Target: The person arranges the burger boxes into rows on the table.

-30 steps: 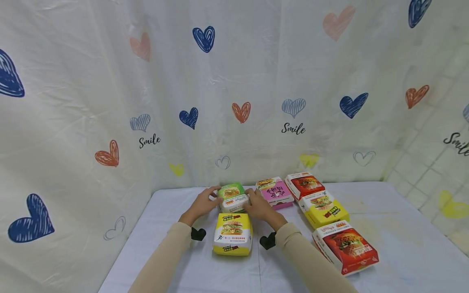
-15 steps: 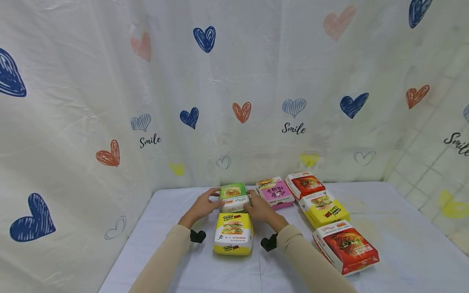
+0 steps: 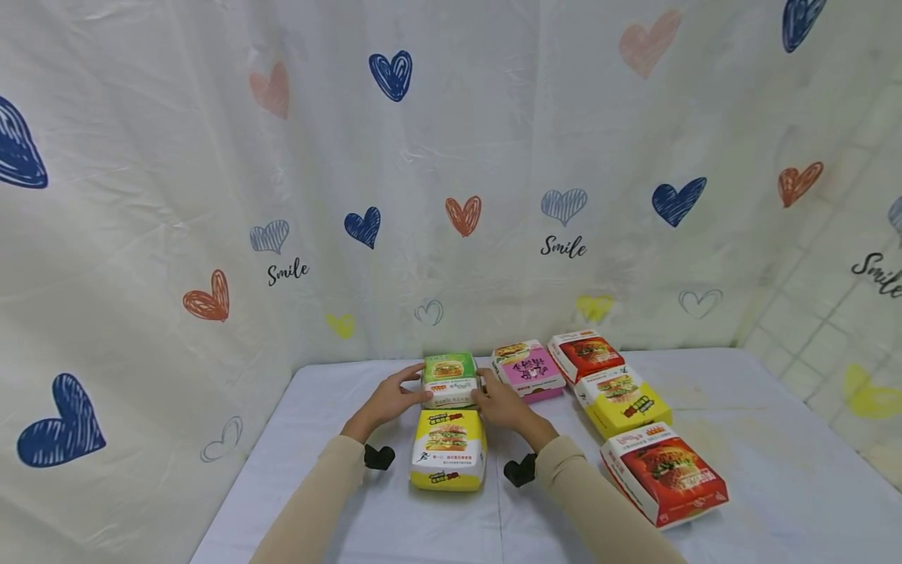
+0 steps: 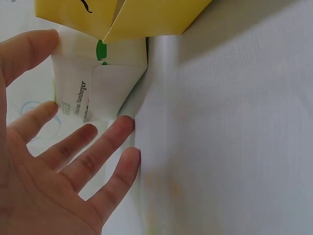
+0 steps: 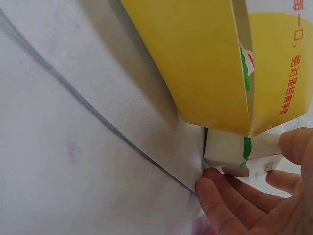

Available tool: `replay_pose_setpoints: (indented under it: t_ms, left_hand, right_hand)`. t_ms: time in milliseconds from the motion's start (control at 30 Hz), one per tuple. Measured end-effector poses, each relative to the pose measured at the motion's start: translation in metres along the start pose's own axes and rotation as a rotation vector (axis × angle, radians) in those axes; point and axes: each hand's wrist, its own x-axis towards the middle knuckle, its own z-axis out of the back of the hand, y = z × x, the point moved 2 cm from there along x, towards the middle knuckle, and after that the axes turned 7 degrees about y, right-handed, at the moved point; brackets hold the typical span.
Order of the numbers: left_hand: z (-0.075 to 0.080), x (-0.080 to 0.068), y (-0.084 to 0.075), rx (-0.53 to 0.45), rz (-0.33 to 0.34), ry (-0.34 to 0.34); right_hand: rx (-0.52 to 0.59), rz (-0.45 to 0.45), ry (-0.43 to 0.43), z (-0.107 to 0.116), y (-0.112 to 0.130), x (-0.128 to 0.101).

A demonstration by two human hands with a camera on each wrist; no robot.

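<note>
A small green-and-white burger box (image 3: 451, 374) lies between both hands, directly behind a yellow-and-white burger box (image 3: 448, 468). My left hand (image 3: 386, 401) holds its left side, thumb by the near corner and index finger farther back. In the left wrist view that thumb and index fingertip straddle the white end of the green-and-white box (image 4: 76, 90), the other fingers spread beside it. On the opposite side my right hand (image 3: 504, 406) grips it; the right wrist view has the thumb and fingers about its corner (image 5: 226, 147), partly behind the yellow box (image 5: 195, 63).
A pink burger box (image 3: 530, 372) sits just right of the right hand. Farther right, a red box (image 3: 588, 354), another yellow box (image 3: 625, 401) and a larger red box (image 3: 665, 474) form a slanting row. A heart-print curtain (image 3: 493, 141) hangs behind the white-covered table (image 3: 310, 415).
The green-and-white box has turned slightly and shifted a little right, and now sits square behind the yellow box. Both hands moved slightly with it; the other boxes stayed put.
</note>
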Motion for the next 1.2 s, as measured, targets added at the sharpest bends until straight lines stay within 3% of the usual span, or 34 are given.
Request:
replay_pose_setpoints:
  t_ms: [267,767,967,1200]
  left_hand:
    - [-0.002,-0.003,-0.003,-0.014,-0.009,0.015]
    - [-0.003,-0.013,-0.001,0.003,0.009,-0.022]
    - [-0.004,-0.032,-0.016,0.066,-0.015,-0.079]
    - [-0.006,-0.058,-0.066,0.153,-0.172,-0.165]
  right_hand:
    - [-0.003,-0.006,-0.007,-0.002,-0.003,0.001]
    - [0.018,-0.015,-0.014,-0.005,0.000,-0.005]
    - [0.055,0.005,-0.023,0.003,0.000,-0.043]
    - [0.033,0.117,-0.063,0.046,0.007,-0.113]
